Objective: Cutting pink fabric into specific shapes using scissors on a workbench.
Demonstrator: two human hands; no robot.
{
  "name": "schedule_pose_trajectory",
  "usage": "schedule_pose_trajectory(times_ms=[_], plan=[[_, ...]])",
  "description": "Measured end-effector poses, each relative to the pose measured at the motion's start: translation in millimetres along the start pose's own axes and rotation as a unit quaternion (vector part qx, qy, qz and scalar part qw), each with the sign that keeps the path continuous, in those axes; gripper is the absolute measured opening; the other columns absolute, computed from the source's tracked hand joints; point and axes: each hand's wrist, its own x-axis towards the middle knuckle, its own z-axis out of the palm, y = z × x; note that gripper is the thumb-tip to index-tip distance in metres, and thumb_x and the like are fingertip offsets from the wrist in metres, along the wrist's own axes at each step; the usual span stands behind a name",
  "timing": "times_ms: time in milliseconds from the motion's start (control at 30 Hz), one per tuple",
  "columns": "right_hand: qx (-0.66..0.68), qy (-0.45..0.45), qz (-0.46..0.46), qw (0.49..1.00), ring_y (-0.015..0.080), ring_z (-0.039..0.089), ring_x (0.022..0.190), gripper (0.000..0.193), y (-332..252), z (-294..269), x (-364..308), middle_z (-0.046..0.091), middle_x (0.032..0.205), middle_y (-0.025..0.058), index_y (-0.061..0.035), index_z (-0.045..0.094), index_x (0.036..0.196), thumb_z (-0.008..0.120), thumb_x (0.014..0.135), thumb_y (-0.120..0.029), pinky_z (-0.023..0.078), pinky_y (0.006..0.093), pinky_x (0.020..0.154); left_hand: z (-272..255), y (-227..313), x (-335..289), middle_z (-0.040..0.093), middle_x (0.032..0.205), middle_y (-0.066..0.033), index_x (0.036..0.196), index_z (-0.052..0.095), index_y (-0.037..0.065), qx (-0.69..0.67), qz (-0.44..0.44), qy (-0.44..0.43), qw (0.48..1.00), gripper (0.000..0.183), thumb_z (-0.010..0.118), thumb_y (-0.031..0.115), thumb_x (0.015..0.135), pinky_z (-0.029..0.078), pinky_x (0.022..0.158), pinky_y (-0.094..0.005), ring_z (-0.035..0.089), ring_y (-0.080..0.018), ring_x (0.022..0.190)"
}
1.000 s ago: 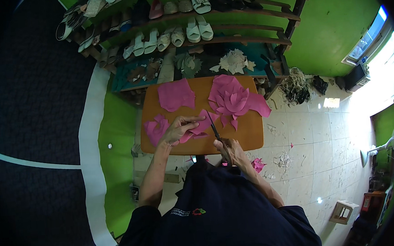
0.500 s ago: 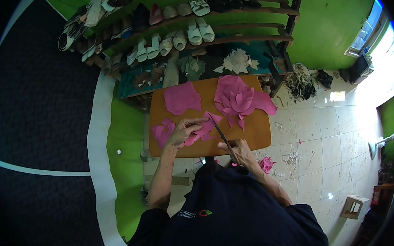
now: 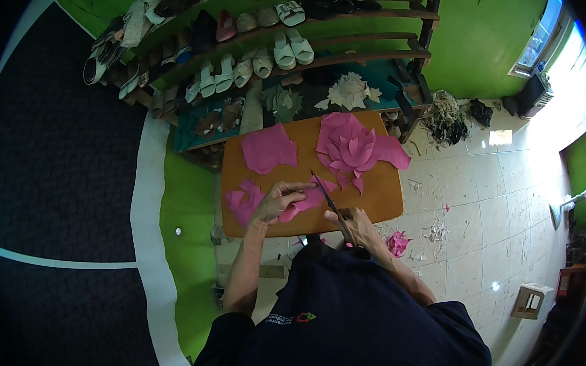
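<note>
fingers (image 3: 298,186) of the left hand (image 3: 275,203) pinch a pink piece (image 3: 315,196), the index finger stretched out to the right along it, the others curled beneath; the palm's underside is hidden. the left forearm (image 3: 243,273) rises steeply from the dark sleeve and leans inward, with the wrist just over the near part of the orange-brown bench (image 3: 378,201). the right hand (image 3: 358,226) is closed around the handles of dark scissors (image 3: 335,210), its thumb toward the left and its forearm slanting up and inward. the blades point away and leftward across the pink piece's right part; how far apart they stand, i cannot tell. the piece lies near the bench's middle, between pink scraps (image 3: 240,203) at left and layered pink petals (image 3: 353,149) at far right.
</note>
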Motion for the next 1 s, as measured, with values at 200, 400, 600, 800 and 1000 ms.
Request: schedule_pose_trajectory(times_ms=[200, 400, 600, 800, 1000], plan=[[0.043, -0.039, 0.078, 0.995, 0.0204, 0.052, 0.048, 0.063, -15.1, -8.7, -5.4, 0.053, 0.053, 0.0104, 0.0059, 0.062, 0.075, 0.070, 0.085, -0.056, 0.041, 0.0405, 0.051, 3.3, -2.8, -1.7, 0.070, 0.088, 0.0008, 0.121, 0.069, 0.003, -0.017, 0.009, 0.029, 0.999, 0.034, 0.067, 0.002, 0.088, 0.049, 0.067, -0.0184, 0.060, -0.0028, 0.075], [0.037, -0.013, 0.088, 0.995, 0.0163, 0.048, 0.048, 0.062, 0.7, -3.0, -0.7, 0.049, 0.051, 0.0076, 0.0045, 0.061, 0.071, 0.072, 0.084, -0.056, 0.039, 0.0391, 0.050, 14.2, 6.2, 3.3, 0.070, 0.099, -0.0060, 0.137, 0.057, 0.007, -0.115, 0.091, 0.210, 0.967, 0.056, 0.071, -0.002, 0.083, 0.057, 0.075, -0.0248, 0.067, -0.0108, 0.084], [0.045, 0.008, 0.062, 0.997, 0.0157, 0.041, 0.045, 0.066, 7.6, -3.8, 0.0, 0.042, 0.049, 0.0058, 0.0031, 0.056, 0.064, 0.070, 0.085, -0.058, 0.035, 0.0394, 0.049, -16.9, -18.4, 5.2, 0.068, 0.100, -0.0089, 0.117, 0.058, 0.003, -0.213, 0.046, 0.301, 0.928, 0.037, 0.072, 0.002, 0.083, 0.059, 0.076, -0.0285, 0.069, -0.0178, 0.089], [0.049, -0.020, 0.055, 0.997, 0.0161, 0.042, 0.045, 0.068, 1.4, -1.5, -3.0, 0.043, 0.049, 0.0053, 0.0051, 0.057, 0.066, 0.069, 0.085, -0.059, 0.035, 0.0392, 0.048, -0.9, -16.9, -1.0, 0.070, 0.102, -0.0103, 0.137, 0.051, 0.007, -0.291, 0.095, 0.235, 0.923, 0.057, 0.068, -0.006, 0.084, 0.059, 0.072, -0.0247, 0.071, -0.0169, 0.088], [0.049, -0.074, 0.044, 0.995, 0.0189, 0.046, 0.051, 0.063, 6.3, 10.4, -5.9, 0.049, 0.056, 0.0094, 0.0074, 0.061, 0.079, 0.066, 0.088, -0.055, 0.037, 0.0401, 0.052, -2.4, -8.5, 4.8, 0.071, 0.110, -0.0106, 0.124, 0.065, 0.003, -0.176, 0.089, 0.194, 0.961, 0.043, 0.072, -0.005, 0.082, 0.060, 0.077, -0.0248, 0.072, -0.0157, 0.087]])
